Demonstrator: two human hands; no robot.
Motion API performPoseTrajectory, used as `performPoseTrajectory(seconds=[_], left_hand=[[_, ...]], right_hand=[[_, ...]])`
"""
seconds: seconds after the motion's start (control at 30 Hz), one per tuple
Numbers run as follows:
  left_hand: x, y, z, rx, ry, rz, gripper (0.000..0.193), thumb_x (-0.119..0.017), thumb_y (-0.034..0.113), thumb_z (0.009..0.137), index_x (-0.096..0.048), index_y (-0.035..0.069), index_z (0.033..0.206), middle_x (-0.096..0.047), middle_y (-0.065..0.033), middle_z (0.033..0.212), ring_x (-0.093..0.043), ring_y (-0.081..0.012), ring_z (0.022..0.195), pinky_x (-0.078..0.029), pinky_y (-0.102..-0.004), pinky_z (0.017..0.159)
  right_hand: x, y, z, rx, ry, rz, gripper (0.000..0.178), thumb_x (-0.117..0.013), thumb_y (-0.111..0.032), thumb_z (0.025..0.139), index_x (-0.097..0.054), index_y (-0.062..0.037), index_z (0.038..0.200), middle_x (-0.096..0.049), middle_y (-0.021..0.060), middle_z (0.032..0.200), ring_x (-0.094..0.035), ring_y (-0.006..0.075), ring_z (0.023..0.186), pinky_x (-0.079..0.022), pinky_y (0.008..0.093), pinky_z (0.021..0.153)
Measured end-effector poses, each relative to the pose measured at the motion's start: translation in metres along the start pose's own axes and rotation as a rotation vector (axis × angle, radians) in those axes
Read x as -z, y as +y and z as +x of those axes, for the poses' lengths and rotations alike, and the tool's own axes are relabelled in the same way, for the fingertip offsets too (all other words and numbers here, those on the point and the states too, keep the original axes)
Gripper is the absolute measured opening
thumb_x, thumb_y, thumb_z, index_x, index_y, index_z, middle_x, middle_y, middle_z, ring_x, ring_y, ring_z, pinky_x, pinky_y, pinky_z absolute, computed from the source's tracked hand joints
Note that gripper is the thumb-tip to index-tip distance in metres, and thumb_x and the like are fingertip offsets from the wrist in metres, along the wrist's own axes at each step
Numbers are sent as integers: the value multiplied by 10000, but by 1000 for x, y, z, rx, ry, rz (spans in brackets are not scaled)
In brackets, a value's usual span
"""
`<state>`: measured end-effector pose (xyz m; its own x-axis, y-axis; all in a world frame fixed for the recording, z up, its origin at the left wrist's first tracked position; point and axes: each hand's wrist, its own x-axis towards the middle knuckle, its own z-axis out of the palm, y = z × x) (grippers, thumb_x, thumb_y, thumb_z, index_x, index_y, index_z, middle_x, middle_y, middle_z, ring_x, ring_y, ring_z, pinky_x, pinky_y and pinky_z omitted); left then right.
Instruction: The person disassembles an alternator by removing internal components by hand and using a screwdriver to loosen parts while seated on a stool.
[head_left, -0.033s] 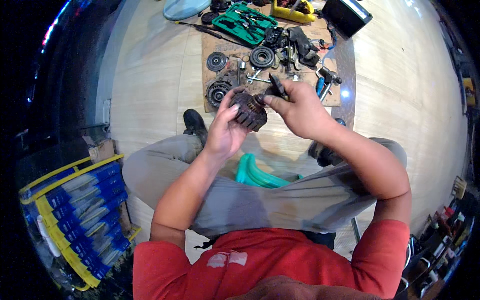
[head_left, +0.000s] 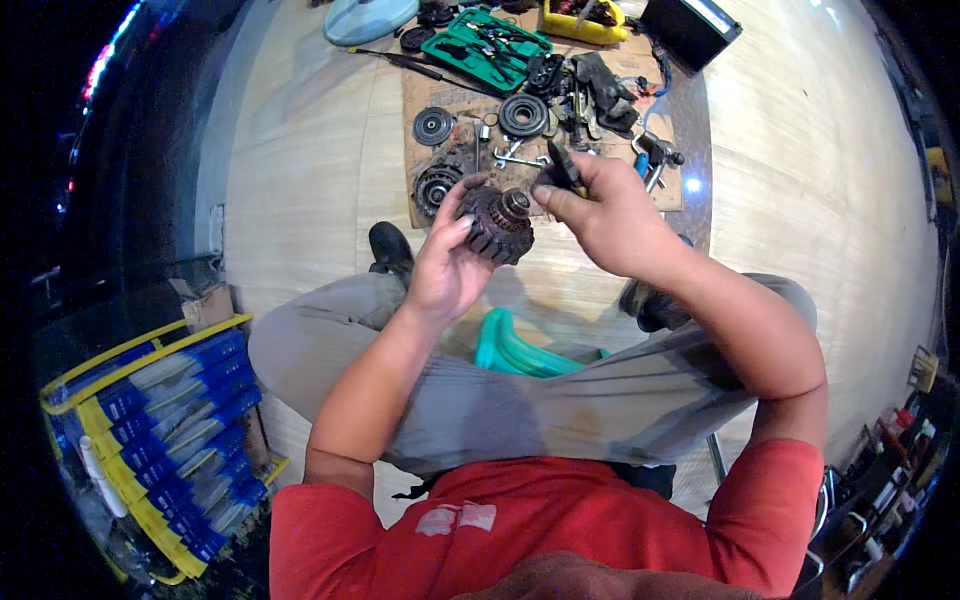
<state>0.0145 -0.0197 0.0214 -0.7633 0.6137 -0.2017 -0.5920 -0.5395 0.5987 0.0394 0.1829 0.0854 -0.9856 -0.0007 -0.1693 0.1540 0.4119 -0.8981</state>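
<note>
In my left hand (head_left: 447, 262) is a dark, grimy alternator rotor (head_left: 497, 238) with claw-like teeth around its rim. The fingers wrap its left side, and its short ringed shaft end points up and right. My right hand (head_left: 612, 215) is closed, just right of the shaft and apart from it. It grips a dark narrow tool (head_left: 566, 168) whose pointed end sticks up; its exact kind is hard to make out. Something dark by the thumb is partly hidden. Beyond the rotor, a round metal housing (head_left: 437, 186) lies on the stained cardboard (head_left: 640, 200).
Pulleys (head_left: 432, 126), a wrench (head_left: 520, 157) and a hammer-like tool (head_left: 655, 155) lie on the cardboard. Farther back are a green tool case (head_left: 465, 65), a yellow container (head_left: 590, 32) and a black box (head_left: 690, 32). A green stool (head_left: 525, 350) is between my legs; a blue-and-yellow rack (head_left: 165, 430) stands left.
My right hand has drawn slightly right, off the rotor's shaft, and the shaft end shows now. The dark tool moved with it. My left hand keeps its hold on the rotor.
</note>
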Motion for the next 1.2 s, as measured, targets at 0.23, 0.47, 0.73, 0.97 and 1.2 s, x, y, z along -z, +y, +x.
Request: performPoseTrajectory(seconds=[0.23,0.47,0.73,0.97,1.2], left_hand=[[-4,3,2,34,-61,-31,649,-486,235,878,-279,110,1480,-460,-190,1409,-494,-329,1279,-406,-520,1068],[-3,1,6,114,-85,-24,715,-515,314,849,-271,131,1496,-437,-218,1442,-535,-421,1216,-468,-507,981],[-2,4,7,144,-146,-36,771,-579,332,814,-275,165,1503,-433,-229,1442,-576,-461,1136,-529,-438,809],[-3,7,7,138,-193,6,804,-645,251,780,-285,156,1493,-445,-234,1417,-584,-450,1125,-557,-427,801],[-3,7,5,147,-135,-28,730,-616,245,819,-311,150,1475,-474,-225,1389,-602,-425,1099,-547,-404,758]], right_hand=[[27,-8,-11,72,68,88,191,-656,-152,870,-665,14,964,-667,205,756,-666,303,702,-503,405,671],[34,-2,-17,-2,54,14,229,-657,-202,866,-675,6,960,-646,223,737,-642,344,684,-495,422,662],[37,1,-17,58,81,49,244,-654,-224,861,-679,6,938,-639,237,740,-633,385,705,-488,444,667],[37,1,-15,30,85,-9,250,-660,-233,855,-680,7,925,-637,238,732,-629,400,699,-491,451,662],[33,7,-12,35,68,19,243,-665,-231,852,-693,-1,925,-642,240,739,-639,389,702,-493,451,664]])
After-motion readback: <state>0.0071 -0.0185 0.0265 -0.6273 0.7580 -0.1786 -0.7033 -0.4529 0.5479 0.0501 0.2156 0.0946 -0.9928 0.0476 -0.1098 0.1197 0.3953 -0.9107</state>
